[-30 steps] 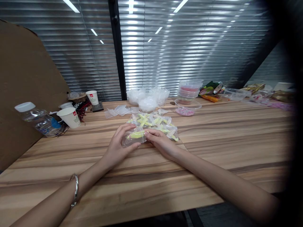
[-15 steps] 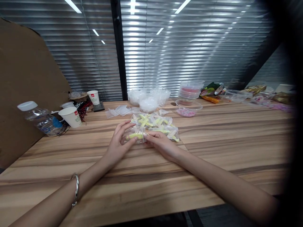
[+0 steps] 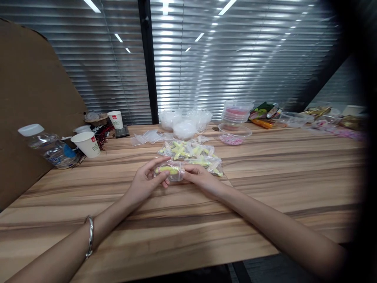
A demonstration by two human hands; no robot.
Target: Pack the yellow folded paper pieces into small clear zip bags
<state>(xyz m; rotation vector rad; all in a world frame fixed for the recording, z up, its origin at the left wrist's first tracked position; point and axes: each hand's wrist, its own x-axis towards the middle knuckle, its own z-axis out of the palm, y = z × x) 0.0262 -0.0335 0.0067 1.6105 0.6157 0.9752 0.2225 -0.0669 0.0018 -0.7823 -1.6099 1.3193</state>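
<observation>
A small clear plastic bag (image 3: 176, 176) with a yellow piece inside is held between my hands, low over the wooden table. My left hand (image 3: 149, 177) grips its left part, thumb on top and other fingers behind and below. The fingertips of my right hand (image 3: 198, 179) pinch the bag's right edge. Just beyond lie several similar clear bags with yellow pieces (image 3: 180, 150), bunched in a loose pile. What the yellow pieces are is too small to tell.
Flat empty bags (image 3: 151, 136) and puffy clear plastic bundles (image 3: 185, 129) lie behind the pile. A round tub with pink bits (image 3: 231, 139) stands right, near stacked lids (image 3: 238, 112). Left are paper cups (image 3: 88, 145), a black scale (image 3: 121, 132), a bottle (image 3: 53, 149) and cardboard (image 3: 29, 98).
The bag has tilted up slightly toward me. My left fingers have moved under and behind it, and my right hand keeps its pinch on the right edge.
</observation>
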